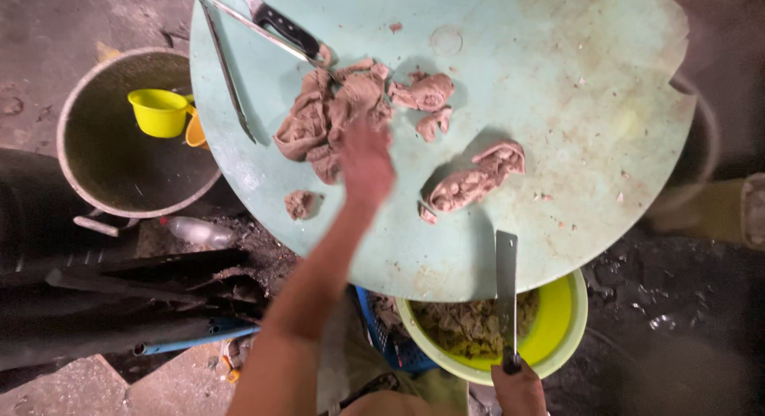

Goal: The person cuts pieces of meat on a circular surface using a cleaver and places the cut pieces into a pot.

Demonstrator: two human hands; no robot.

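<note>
— So, where are the hands?
— Left hand (365, 162), fingers blurred so I cannot tell their state, lies on the meat pile (331, 113) on the round desk (558, 105). Right hand (519, 390) grips a cleaver (506, 292) above the green bowl (570, 320).

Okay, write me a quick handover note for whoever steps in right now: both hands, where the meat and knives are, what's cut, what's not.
Left hand: blurred, reaching onto the meat pile on the round cutting board; grip unclear.
Right hand: holds the cleaver, blade over the green basin.
Done: cut pieces fill the basin.
Left: the pile, a long strip, small scraps. Spare knife and tongs lie at the board's far edge.
</note>
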